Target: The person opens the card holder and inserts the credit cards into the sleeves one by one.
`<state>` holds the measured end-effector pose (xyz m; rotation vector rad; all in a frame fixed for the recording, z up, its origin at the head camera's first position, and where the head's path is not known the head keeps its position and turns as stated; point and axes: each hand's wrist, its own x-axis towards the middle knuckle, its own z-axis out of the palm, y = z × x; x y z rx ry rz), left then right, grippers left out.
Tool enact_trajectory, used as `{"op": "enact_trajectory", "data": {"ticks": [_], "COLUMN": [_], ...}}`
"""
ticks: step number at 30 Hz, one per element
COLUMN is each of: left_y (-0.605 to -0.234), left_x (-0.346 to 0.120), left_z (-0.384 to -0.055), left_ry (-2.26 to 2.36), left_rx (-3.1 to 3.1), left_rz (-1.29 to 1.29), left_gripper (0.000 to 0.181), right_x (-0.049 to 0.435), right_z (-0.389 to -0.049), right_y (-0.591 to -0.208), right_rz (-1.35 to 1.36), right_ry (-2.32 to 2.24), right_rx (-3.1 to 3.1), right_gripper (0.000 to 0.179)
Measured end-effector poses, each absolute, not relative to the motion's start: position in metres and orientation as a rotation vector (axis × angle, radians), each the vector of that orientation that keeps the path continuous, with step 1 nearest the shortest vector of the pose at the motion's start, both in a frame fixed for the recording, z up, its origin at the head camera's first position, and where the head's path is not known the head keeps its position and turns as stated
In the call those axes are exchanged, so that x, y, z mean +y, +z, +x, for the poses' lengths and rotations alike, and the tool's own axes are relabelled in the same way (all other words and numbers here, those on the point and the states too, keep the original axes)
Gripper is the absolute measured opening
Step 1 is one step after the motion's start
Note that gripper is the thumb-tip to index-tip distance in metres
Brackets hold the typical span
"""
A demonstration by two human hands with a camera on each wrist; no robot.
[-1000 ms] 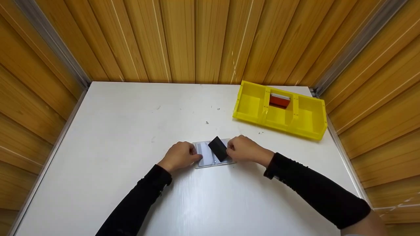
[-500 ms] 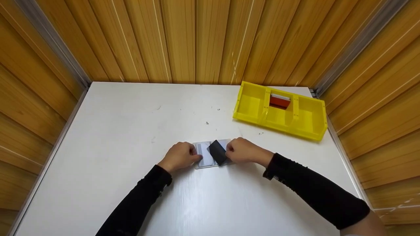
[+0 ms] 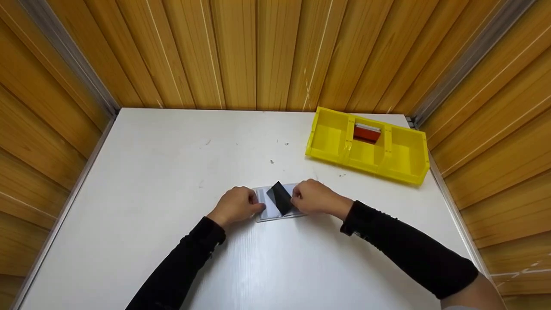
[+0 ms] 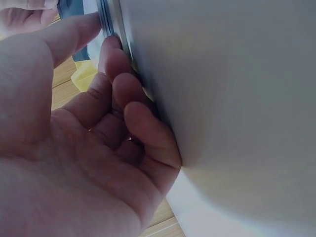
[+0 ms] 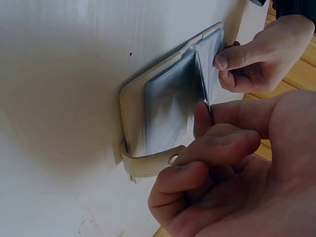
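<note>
A cream card holder (image 5: 132,116) lies unfolded on the white table, with clear plastic sleeves (image 5: 168,106) and a snap strap (image 5: 148,165). Its left edge is pinched by my left hand (image 3: 238,205), thumb on top of the sleeves and fingertips at the edge in the left wrist view. Between thumb and index finger, my right hand (image 3: 316,197) pinches a black card (image 3: 282,200). The card slants over the middle of the holder, and its left corner looks greyed, as if under clear plastic. In the right wrist view the card shows nearly edge-on.
A yellow bin (image 3: 329,161) with three compartments stands at the back right of the table (image 3: 172,155). Its middle compartment holds red and white cards (image 3: 366,133). Wood-look walls (image 3: 236,51) close in the back and both sides.
My right hand has shifted slightly left with the black card, after dipping a little toward me. The card's left corner has turned greyish. My left hand has stayed in place.
</note>
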<state>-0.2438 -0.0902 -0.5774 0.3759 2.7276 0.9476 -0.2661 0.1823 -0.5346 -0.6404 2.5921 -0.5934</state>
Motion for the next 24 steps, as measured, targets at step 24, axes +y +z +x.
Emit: {"op": "enact_trajectory", "data": {"ticks": [24], "left_y": [-0.580], "left_x": [-0.091], "left_z": [-0.245], "left_ry": [0.936], "left_rx": [2.762], "left_rz": [0.420], "left_gripper": [0.025], "right_x": [0.163], "right_z": [-0.268], "right_y": [-0.537], "right_rz": [-0.666], "right_ry": [-0.537], "right_rx": [2.593], "right_gripper": [0.029]}}
